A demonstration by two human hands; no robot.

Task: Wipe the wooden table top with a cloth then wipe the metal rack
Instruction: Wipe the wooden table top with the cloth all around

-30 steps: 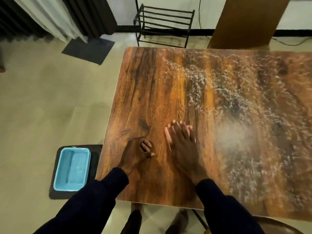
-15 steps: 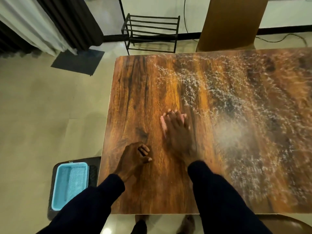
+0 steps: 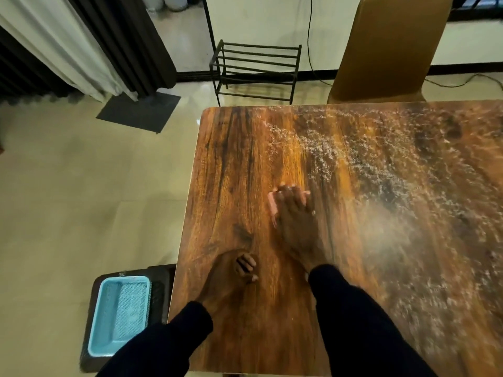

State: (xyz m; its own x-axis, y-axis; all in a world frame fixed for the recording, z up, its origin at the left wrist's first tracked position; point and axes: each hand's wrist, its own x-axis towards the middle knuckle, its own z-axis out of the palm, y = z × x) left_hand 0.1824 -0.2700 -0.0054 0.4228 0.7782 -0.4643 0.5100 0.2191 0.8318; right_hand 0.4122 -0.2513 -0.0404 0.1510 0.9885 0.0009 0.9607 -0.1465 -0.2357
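Fingers [image 3: 291, 196] of the right hand [image 3: 298, 227] lie straight, pressing the pink cloth [image 3: 272, 206] flat; sweep overlapping strokes toward the white residue [image 3: 321, 156] at two o'clock. Left hand [image 3: 228, 270], fingers curled, holds nothing.

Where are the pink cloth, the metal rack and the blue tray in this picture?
pink cloth [image 3: 272, 205]: head view, on its exposed left edge.
metal rack [image 3: 255, 75]: head view, on its middle shelf bars.
blue tray [image 3: 122, 314]: head view, on its bare floor.

Looking forward and down from head height, close above the left part of the wooden table [image 3: 245, 159], taking in floor [image 3: 81, 200], metal rack [image 3: 255, 69] and chair [image 3: 389, 50] beyond.
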